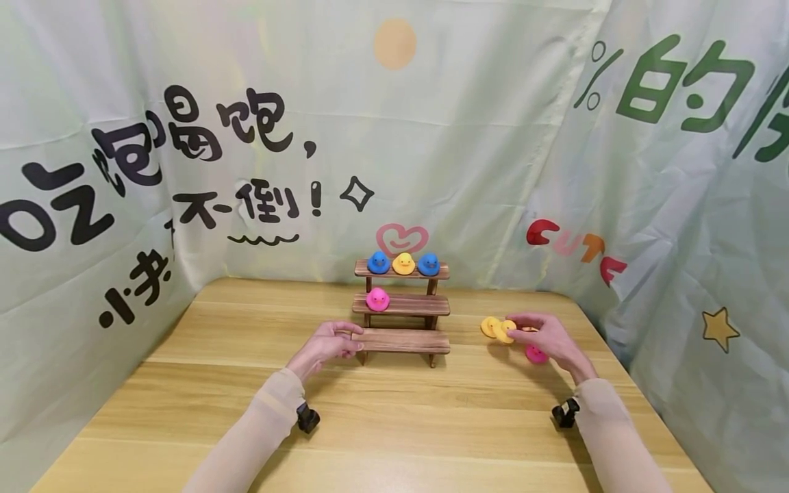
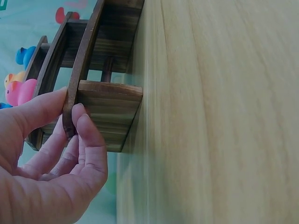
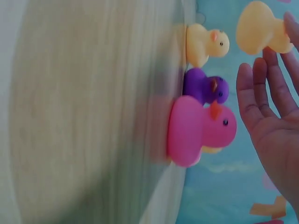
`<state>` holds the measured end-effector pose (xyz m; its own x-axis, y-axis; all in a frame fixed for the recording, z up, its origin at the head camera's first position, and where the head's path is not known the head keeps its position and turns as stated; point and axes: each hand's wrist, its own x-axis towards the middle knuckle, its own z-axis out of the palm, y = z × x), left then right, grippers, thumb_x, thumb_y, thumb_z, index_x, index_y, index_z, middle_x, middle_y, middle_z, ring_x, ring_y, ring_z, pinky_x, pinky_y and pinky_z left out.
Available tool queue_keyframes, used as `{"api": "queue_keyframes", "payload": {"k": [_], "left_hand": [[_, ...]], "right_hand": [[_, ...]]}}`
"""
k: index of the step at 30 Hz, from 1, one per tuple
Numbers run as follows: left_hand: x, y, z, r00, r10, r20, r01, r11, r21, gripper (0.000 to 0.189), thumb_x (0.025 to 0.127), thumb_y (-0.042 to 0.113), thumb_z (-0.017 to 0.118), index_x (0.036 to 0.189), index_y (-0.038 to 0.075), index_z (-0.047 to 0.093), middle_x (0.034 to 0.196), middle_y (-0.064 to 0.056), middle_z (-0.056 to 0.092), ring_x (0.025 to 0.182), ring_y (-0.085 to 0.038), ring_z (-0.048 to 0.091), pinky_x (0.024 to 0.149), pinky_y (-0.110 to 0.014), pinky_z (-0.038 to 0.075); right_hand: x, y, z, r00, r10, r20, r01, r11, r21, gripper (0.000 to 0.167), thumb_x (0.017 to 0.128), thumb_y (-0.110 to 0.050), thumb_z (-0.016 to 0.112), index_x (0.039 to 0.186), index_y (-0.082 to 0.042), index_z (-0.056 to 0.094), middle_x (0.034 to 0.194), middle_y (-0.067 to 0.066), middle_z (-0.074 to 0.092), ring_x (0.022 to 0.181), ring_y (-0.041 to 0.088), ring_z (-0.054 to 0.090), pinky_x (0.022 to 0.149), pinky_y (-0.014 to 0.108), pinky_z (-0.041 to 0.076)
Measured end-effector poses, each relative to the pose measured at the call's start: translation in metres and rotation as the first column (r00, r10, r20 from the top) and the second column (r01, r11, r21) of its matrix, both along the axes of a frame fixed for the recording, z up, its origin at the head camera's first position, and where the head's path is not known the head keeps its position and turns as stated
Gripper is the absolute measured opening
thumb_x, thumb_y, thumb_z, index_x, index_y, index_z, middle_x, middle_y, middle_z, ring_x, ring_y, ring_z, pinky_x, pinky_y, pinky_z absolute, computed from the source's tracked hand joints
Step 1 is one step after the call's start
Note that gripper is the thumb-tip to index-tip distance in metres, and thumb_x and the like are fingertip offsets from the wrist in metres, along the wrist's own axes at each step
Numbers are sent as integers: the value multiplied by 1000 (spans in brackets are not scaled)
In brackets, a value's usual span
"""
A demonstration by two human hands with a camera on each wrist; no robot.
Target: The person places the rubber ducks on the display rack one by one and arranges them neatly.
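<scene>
My left hand (image 1: pixel 329 340) pinches the left end of the lowest board of a three-tier wooden display stand (image 1: pixel 403 340); in the left wrist view thumb and fingers sit on either side of that board (image 2: pixel 84 60). Between thumb and fingertips, my right hand (image 1: pixel 545 335) holds a yellow rubber duck (image 1: pixel 505 332) by its head, raised off the table. Beside it on the table are another yellow duck (image 1: pixel 489 326), a pink duck (image 1: pixel 536 354) and, in the right wrist view, a purple duck (image 3: pixel 205 86).
Two blue ducks flank a yellow duck (image 1: pixel 403 264) on the top tier. A pink duck (image 1: pixel 378 299) sits at the left of the middle tier. The wooden table (image 1: pixel 394 424) is bordered behind and at the sides by a printed cloth (image 1: pixel 468 137).
</scene>
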<state>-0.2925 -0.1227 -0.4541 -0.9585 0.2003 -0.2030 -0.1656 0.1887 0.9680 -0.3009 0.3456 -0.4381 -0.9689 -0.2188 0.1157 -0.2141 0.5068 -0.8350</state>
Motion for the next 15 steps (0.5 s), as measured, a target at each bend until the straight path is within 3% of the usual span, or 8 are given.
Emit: {"api": "queue_keyframes", "payload": {"k": [3, 8, 15], "left_hand": [[0, 0, -1, 1000, 1, 2, -1, 1000, 1, 34, 83, 1, 73, 116, 2, 66, 76, -5, 68, 68, -17, 62, 72, -34, 56], [-1, 0, 0, 1000, 1, 2, -1, 1000, 1, 35, 82, 1, 73, 116, 2, 65, 76, -5, 67, 66, -15, 61, 71, -33, 56], [0, 1, 1, 1000, -1, 6, 1, 1000, 5, 35, 82, 0, 73, 116, 2, 66, 75, -5, 67, 66, -15, 61, 70, -32, 56]], "right_hand": [[0, -5, 2, 1000, -14, -2, 14, 999, -29, 51, 88, -28, 74, 127, 2, 61, 124, 21, 65, 100, 12, 63, 83, 25, 55], [0, -17, 5, 999, -49, 10, 49, 997, -65, 52, 89, -32, 73, 127, 1, 60, 117, 8, 67, 92, 9, 65, 85, 32, 57], [1, -36, 12, 1000, -21, 18, 23, 988, -153, 53, 89, -29, 73, 129, 3, 58, 109, -1, 70, 93, 5, 66, 84, 35, 58]]}}
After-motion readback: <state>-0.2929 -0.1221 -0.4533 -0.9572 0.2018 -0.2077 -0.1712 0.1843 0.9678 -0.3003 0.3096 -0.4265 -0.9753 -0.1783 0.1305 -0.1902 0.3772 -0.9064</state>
